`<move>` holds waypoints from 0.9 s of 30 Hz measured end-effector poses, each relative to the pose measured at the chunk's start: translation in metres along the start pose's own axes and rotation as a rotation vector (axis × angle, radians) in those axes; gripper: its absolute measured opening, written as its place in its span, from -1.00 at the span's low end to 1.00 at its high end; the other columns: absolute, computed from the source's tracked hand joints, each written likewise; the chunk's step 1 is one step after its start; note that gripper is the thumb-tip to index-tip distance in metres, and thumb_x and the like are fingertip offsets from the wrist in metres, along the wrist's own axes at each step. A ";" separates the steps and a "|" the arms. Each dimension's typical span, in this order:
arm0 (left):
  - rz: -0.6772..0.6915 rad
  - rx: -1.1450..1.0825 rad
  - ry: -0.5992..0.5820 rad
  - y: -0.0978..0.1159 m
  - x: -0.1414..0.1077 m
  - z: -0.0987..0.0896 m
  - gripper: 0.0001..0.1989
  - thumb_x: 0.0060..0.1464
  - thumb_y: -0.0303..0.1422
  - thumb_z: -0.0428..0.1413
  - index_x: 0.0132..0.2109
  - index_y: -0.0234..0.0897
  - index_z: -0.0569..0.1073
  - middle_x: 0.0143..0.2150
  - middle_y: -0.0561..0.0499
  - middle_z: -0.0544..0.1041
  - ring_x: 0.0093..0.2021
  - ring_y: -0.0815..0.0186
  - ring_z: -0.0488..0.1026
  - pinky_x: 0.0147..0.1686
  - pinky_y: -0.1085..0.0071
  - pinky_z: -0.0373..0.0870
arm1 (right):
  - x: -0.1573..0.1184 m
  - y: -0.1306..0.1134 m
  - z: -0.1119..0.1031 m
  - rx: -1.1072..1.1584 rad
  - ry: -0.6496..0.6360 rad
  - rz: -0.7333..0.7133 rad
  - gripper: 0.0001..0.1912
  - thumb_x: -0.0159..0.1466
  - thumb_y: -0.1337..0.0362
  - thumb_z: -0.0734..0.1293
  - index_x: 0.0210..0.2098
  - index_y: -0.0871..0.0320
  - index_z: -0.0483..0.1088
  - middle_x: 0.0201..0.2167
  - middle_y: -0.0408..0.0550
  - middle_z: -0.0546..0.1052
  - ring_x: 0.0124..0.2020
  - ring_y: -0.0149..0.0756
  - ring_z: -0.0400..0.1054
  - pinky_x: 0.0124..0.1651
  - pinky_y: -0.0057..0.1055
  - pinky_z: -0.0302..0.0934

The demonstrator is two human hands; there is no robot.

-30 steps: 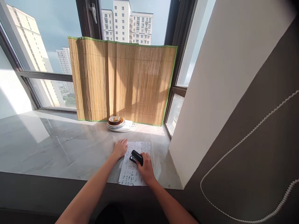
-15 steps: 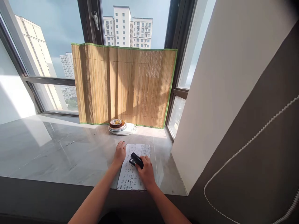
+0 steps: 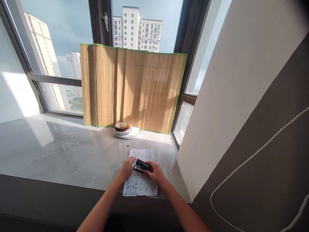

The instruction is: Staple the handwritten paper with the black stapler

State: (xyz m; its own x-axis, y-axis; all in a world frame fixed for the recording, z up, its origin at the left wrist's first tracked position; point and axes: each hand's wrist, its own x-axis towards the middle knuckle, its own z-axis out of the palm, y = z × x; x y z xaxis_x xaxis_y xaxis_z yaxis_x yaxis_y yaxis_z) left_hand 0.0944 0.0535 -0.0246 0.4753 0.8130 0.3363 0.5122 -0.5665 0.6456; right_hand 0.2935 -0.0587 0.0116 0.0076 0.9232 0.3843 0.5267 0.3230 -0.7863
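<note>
A black stapler [image 3: 142,165] with a red spot at its rear end lies in my right hand [image 3: 156,173], whose fingers and thumb are closed round its back part. Its two arms are spread apart at the front end. Beneath it lies a white sheet of paper [image 3: 138,187] covered in handwriting. My left hand [image 3: 126,169] is over the paper's left edge, fingers stretched toward the stapler's front end; I cannot tell whether they touch it. On the sill beyond the paper sits a small dark piece [image 3: 127,146], too small to name for certain.
A stack of plates [image 3: 122,130] stands at the back of the grey marble sill [image 3: 91,158]. Behind it a bamboo mat [image 3: 135,87] with green edging leans against the window. A white wall [image 3: 205,96] rises on the right, with a beaded cord [image 3: 256,149] hanging beside it.
My left hand has come back from above the paper's upper left corner toward the stapler's front. The small dark piece now shows on the sill. The stapler has turned slightly in my right hand.
</note>
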 end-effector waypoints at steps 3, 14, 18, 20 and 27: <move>0.028 -0.023 -0.007 0.004 -0.004 0.002 -0.50 0.14 -0.63 -0.15 0.05 -0.24 0.54 0.14 -0.16 0.54 0.20 0.13 0.44 0.27 0.16 0.31 | -0.003 0.009 -0.009 0.051 0.068 -0.041 -0.70 0.31 0.17 0.35 0.00 0.05 0.54 -0.09 -0.05 0.62 -0.07 -0.15 0.50 0.03 -0.24 0.35; -0.202 -0.535 0.141 -0.016 0.003 0.003 -0.46 0.32 0.08 -0.12 0.03 -0.27 0.47 0.07 -0.23 0.58 0.16 0.02 0.51 0.19 0.10 0.40 | -0.002 0.037 0.004 0.032 0.157 0.083 -0.58 0.43 0.03 0.07 -0.13 0.08 0.48 -0.20 -0.04 0.59 -0.16 -0.18 0.46 -0.03 -0.23 0.34; -0.215 -0.693 0.138 -0.014 0.004 0.002 -0.33 0.21 0.24 -0.05 -0.02 -0.30 0.50 0.09 -0.28 0.57 0.18 -0.04 0.50 0.22 0.06 0.36 | -0.002 0.025 -0.002 0.046 0.168 0.126 -0.53 0.44 -0.01 0.05 -0.10 0.10 0.49 -0.16 -0.01 0.60 -0.13 -0.16 0.48 -0.02 -0.23 0.34; -0.225 -0.771 0.143 -0.010 0.003 0.002 -0.34 0.19 0.24 -0.02 -0.05 -0.29 0.52 0.09 -0.29 0.57 0.18 -0.06 0.50 0.22 0.04 0.36 | -0.002 0.018 -0.005 0.010 0.129 0.100 -0.55 0.43 -0.02 0.11 -0.02 0.09 0.50 -0.08 0.00 0.60 -0.05 -0.14 0.48 0.03 -0.22 0.34; -0.337 -1.091 0.272 -0.007 0.003 -0.008 -0.43 0.30 0.13 -0.04 -0.05 -0.34 0.49 0.15 -0.36 0.54 0.21 -0.01 0.49 0.21 0.08 0.38 | 0.003 -0.009 0.002 -0.325 0.033 -0.118 -0.67 0.27 0.27 0.36 0.03 0.03 0.53 -0.10 -0.01 0.63 -0.08 -0.09 0.49 0.00 -0.19 0.36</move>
State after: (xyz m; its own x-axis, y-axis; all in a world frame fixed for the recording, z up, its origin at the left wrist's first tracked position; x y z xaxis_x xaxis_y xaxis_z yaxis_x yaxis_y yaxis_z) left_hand 0.0869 0.0609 -0.0225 0.1969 0.9766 0.0860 -0.3639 -0.0087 0.9314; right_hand 0.2871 -0.0585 0.0187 -0.0444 0.8744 0.4832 0.7686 0.3388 -0.5426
